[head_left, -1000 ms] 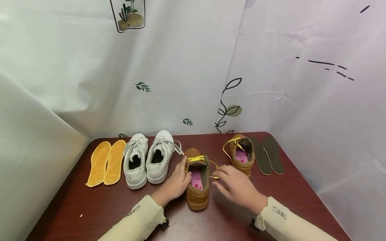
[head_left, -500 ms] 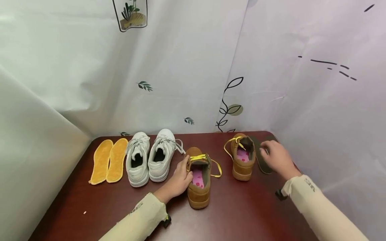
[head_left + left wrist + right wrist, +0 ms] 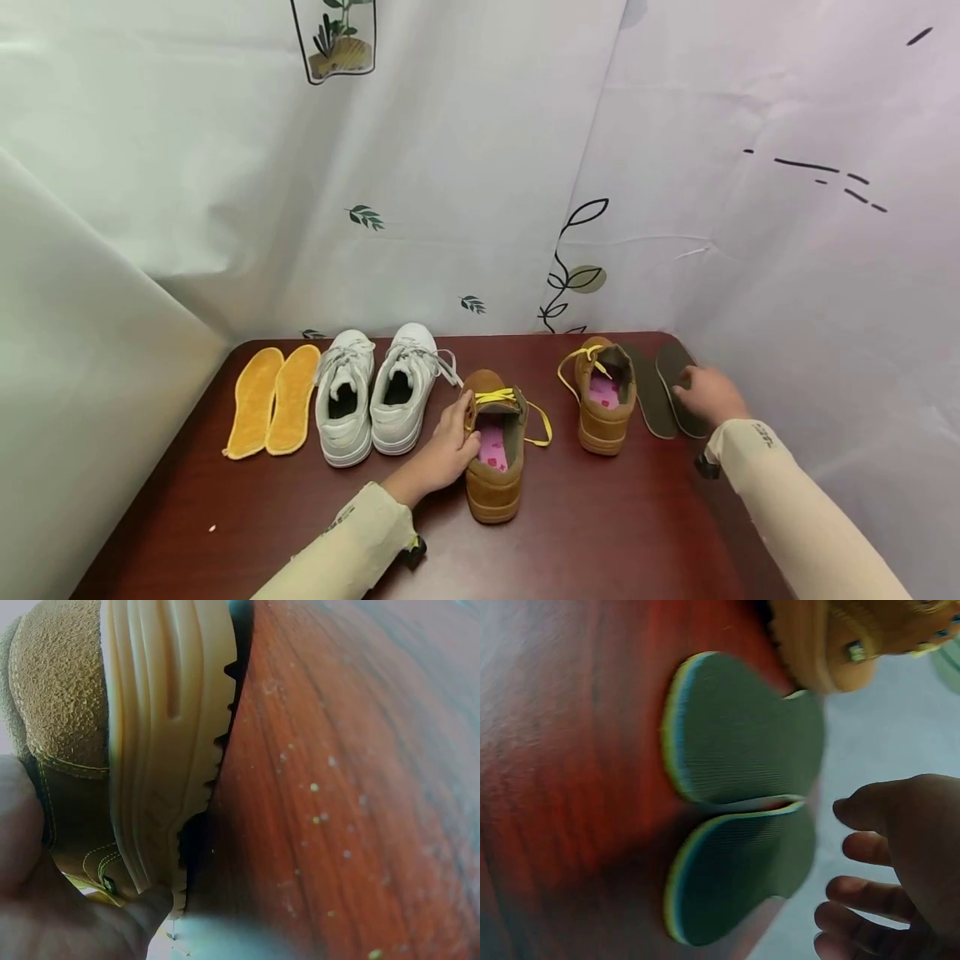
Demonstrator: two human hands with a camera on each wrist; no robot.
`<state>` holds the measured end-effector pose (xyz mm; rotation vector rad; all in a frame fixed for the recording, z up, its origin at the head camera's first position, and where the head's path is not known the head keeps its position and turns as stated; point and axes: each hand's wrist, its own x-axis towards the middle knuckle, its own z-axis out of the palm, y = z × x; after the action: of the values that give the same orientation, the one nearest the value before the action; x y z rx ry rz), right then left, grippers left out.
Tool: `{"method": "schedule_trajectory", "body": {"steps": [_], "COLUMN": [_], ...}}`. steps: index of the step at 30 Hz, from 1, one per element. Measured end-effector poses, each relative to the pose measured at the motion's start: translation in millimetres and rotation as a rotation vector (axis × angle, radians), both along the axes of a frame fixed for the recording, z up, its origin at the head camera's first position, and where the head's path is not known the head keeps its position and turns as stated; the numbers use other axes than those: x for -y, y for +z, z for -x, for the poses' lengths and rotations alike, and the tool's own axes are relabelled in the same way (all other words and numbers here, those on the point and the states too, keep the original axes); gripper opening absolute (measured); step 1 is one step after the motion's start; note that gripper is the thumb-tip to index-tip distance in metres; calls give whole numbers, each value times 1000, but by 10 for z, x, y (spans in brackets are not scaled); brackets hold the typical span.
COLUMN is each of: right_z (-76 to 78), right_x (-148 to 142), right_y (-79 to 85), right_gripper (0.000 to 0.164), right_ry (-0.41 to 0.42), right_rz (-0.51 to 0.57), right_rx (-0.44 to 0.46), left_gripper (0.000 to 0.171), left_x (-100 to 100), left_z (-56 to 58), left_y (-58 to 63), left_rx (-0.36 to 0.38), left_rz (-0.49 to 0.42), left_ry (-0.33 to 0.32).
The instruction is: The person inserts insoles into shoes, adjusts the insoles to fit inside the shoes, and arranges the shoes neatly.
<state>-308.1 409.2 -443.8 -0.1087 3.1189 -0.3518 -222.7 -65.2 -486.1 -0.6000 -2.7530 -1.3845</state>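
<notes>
My left hand [image 3: 441,457] grips the left side of a brown suede shoe [image 3: 493,497], thumb over the collar at the opening. This shoe has yellow laces [image 3: 493,395] and a pink patterned lining. In the left wrist view its pale rubber sole [image 3: 161,697] stands on the table. My right hand [image 3: 712,396] hovers at the outer of two dark green insoles [image 3: 673,360], fingers loosely bent and holding nothing. The right wrist view shows that insole [image 3: 735,870] apart from the fingers, with the inner insole [image 3: 735,727] beside it.
The other brown shoe [image 3: 603,437] stands just left of the green insoles. White sneakers [image 3: 345,433] stand left of my left hand, beside two yellow fuzzy insoles [image 3: 255,400]. A white curtain [image 3: 480,167] closes off the back and sides of the dark red table [image 3: 585,525].
My right hand has let go of the gripped shoe's lace and moved right to the green insoles. That lace now hangs in a loop. My left hand has stayed on the shoe.
</notes>
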Motion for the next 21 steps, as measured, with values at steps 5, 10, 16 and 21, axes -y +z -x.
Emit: {"method": "schedule_trajectory", "body": {"steps": [5, 10, 16, 21], "right_z": [-19, -31, -32, -36], "right_x": [-42, -74, -55, -59], "right_y": [-165, -290, -305, -286], "right_gripper": [56, 60, 61, 59], "right_ry": [-23, 5, 12, 14], "right_rz": [-51, -89, -70, -56], "right_rx": [41, 105, 130, 123], "left_gripper": [71, 70, 71, 71], "left_x": [-36, -52, -38, -31], "left_z": [-30, -41, -27, 8], "left_y": [24, 23, 16, 8], "left_rx": [-8, -30, -36, -23], "left_rz": [-4, 3, 6, 1], "left_ry": [4, 11, 25, 26]}}
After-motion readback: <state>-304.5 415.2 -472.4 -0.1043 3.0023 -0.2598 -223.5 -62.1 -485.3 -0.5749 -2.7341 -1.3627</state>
